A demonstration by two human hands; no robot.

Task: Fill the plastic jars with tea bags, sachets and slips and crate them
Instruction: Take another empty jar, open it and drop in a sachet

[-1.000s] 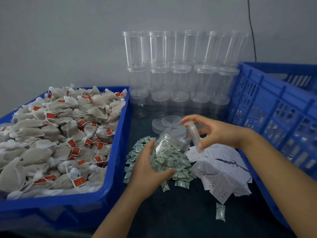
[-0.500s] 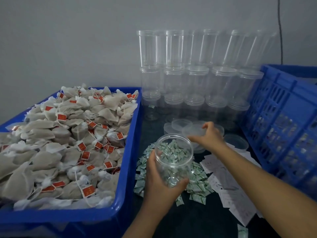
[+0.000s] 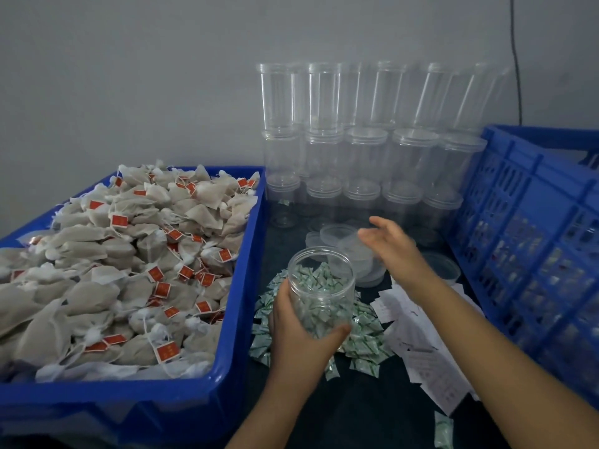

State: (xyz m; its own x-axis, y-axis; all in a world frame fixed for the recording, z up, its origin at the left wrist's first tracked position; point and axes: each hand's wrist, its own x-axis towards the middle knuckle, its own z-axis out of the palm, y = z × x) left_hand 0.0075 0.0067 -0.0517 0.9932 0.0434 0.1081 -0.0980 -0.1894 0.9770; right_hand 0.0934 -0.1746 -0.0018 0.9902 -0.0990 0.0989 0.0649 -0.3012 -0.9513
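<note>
Gripping a clear open jar (image 3: 319,291) low and centre in the frame, the left hand (image 3: 299,332) wraps its fingers round the lower wall and tilts the mouth slightly away. The jar looks empty; the green I see through it seems to be the sachets (image 3: 363,338) heaped on the dark surface (image 3: 363,413) behind and beneath it. Just right of the jar, the right hand (image 3: 393,251) hovers with fingers spread and relaxed, holding nothing, above loose clear lids (image 3: 338,233). White slips (image 3: 431,361) lie scattered under its forearm.

Filling comes next, I would say, and the tea bags (image 3: 113,270) fill the blue tray (image 3: 236,319) across the left of the frame. To do it well, the left hand should keep the jar's mouth turned toward whichever pile the right hand reaches into, and steady, since the thin plastic may flex under a squeeze. Stacked empty jars (image 3: 366,150) stand upper centre; the blue crate (image 3: 531,228) waits at the right edge.
</note>
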